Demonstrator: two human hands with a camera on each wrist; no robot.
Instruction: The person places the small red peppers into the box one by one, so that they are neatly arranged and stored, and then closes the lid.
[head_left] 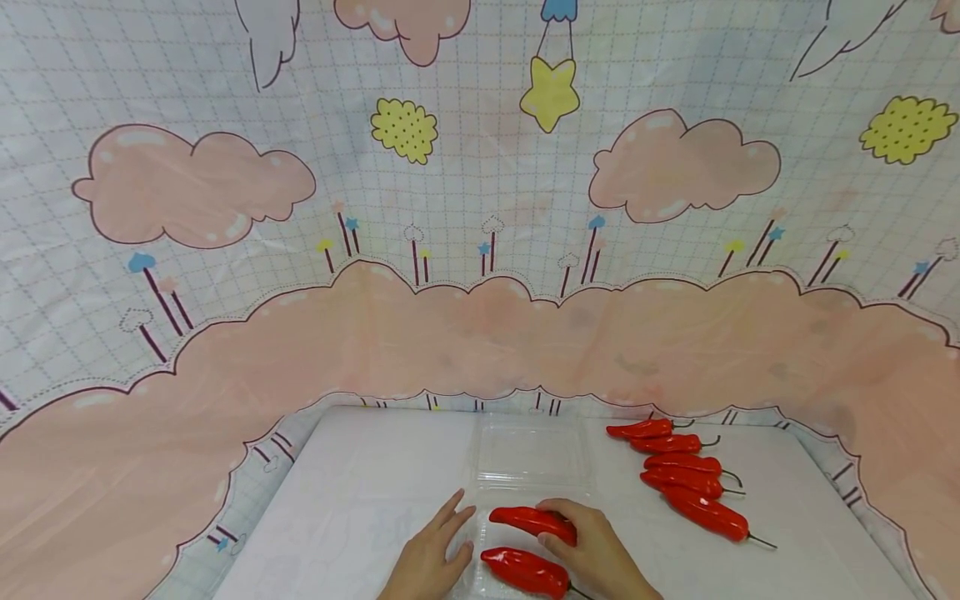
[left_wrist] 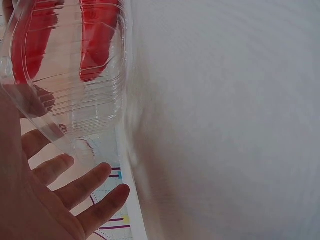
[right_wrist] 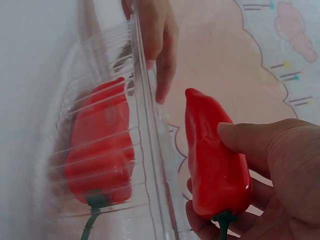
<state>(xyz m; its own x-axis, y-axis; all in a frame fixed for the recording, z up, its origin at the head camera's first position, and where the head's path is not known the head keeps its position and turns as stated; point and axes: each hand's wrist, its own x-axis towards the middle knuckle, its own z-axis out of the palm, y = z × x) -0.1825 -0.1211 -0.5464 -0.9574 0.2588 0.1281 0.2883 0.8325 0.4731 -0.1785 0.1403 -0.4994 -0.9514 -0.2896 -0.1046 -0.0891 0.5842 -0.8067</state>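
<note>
Head view: right hand (head_left: 592, 546) grips pepper (head_left: 534, 522) — left hand (head_left: 431, 558) flat (seemingly steadying tray (head_left: 525, 462)).

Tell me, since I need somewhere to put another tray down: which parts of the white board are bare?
The white board is bare to the left of the clear container, out to its left edge. The right side is crowded: a row of five red peppers. In front, the left hand steadies the container, and the right hand holds a pepper over it.

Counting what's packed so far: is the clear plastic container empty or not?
Not empty. One red pepper lies in the clear container; the right hand holds a second pepper above it.
</note>
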